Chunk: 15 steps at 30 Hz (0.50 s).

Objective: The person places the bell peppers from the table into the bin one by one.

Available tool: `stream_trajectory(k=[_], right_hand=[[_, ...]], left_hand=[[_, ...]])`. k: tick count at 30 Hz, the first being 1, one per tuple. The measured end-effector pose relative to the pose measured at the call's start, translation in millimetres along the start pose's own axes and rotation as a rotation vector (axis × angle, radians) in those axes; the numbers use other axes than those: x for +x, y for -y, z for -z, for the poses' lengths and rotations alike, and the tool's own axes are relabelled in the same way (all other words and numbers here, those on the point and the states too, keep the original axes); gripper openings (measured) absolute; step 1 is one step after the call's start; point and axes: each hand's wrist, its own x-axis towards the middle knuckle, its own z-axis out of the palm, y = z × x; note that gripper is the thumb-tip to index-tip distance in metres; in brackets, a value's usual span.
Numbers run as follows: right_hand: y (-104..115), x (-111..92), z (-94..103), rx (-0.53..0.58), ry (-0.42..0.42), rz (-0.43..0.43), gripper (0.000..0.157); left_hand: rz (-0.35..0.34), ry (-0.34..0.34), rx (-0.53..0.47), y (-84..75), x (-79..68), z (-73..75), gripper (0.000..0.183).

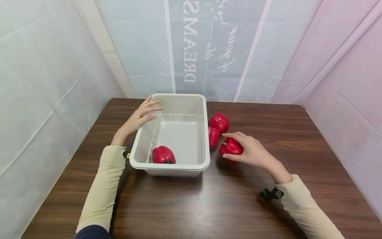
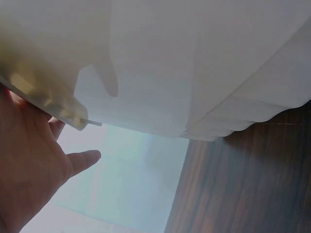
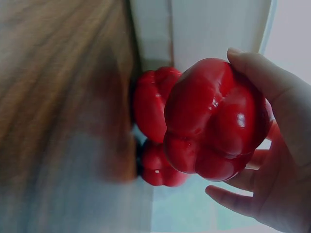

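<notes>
By the right hand (image 1: pixel 252 151), a red pepper (image 1: pixel 231 150) is gripped between thumb and fingertips, to the right of the pale tub (image 1: pixel 182 104); whether it is clear of the counter (image 1: pixel 179 209) cannot be told. Inside the tub, at its near end, a second pepper (image 1: pixel 162 154) is seen lying on its side. The tub's left rim is touched by the left hand (image 1: pixel 140 114), whose fingers are spread and nearly straight over the edge. Beyond the held one, two loose peppers are seen against each other: the nearer pepper (image 1: pixel 213 137) right beside the tub's wall, the farther pepper (image 1: pixel 219 122) behind it. Judged by this layout, one pepper has been put in and three are left outside, one of them in hand. The held pepper is glossy, deep red and plump, with rounded lobes and a short green stem pointed toward the tub.
</notes>
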Motion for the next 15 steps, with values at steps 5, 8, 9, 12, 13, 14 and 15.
stream_trajectory(k=[5,8,9,12,13,14,15], right_hand=[[2,5,6.9,-0.007,-0.041,0.019,0.067],[3,8,10.5,-0.012,-0.057,0.017,0.068],[3,8,11.5,-0.011,-0.061,0.015,0.068],[4,10,13.7,-0.011,-0.082,0.015,0.068],[5,11,14.5,-0.012,-0.088,0.014,0.068],[5,12,15.2,-0.011,-0.093,0.012,0.068],[6,12,15.7,-0.011,-0.100,0.012,0.067]], left_hand=[[-0.010,-0.013,-0.008,1.5,-0.7,-0.8,0.033],[-0.010,-0.016,-0.016,1.6,-0.6,-1.6,0.033],[-0.011,-0.017,-0.016,1.6,-0.6,-1.9,0.033],[-0.012,-0.018,-0.019,1.5,-0.8,-2.9,0.033],[-0.012,-0.019,-0.021,1.9,-1.0,-3.2,0.032],[-0.013,-0.021,-0.024,2.6,-1.1,-3.6,0.033],[-0.015,-0.022,-0.025,3.2,-1.3,-3.9,0.033]])
